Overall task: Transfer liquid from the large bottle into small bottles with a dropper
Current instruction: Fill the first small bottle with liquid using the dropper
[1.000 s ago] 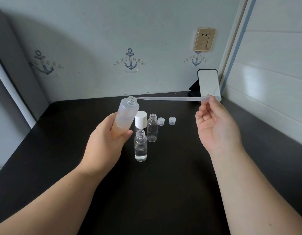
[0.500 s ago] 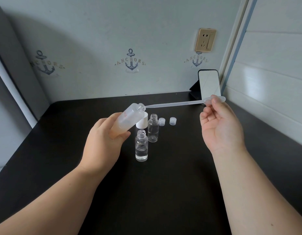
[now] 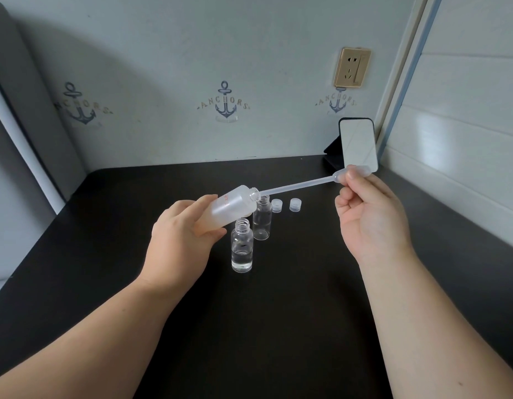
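Reaching in from the bottom edge, two bare forearms cross a black table (image 3: 278, 326) toward its middle. The left hand (image 3: 180, 240) wraps its fingers and thumb round the base of the frosted large bottle (image 3: 232, 207) and holds it lifted off the table, tilted steeply so that its open mouth points up and to the right. Just below and right of that hand stands a near small bottle (image 3: 242, 246), upright, uncapped and clear, with liquid filling roughly its lower third. The right hand (image 3: 370, 220) is raised on the other side, palm toward the camera, pinching the bulb of the dropper (image 3: 301, 185) between thumb and forefinger while the other fingers curl loosely beneath. The dropper's long translucent stem slopes down to the left, and its tip sits in the mouth of the large bottle; how deep it goes cannot be told through the frosted wall. Behind the near small bottle, partly hidden by the large bottle's neck, stands a far small bottle (image 3: 262, 223), also upright and uncapped, which looks empty. To its right two small clear caps (image 3: 276, 205) lie side by side on the table, apart from each other. Farther back, at the right corner, a phone (image 3: 358, 144) leans upright on a dark stand. On the wall above it is a gold socket (image 3: 351, 67), and anchor prints (image 3: 225, 102) dot the pale wallpaper.
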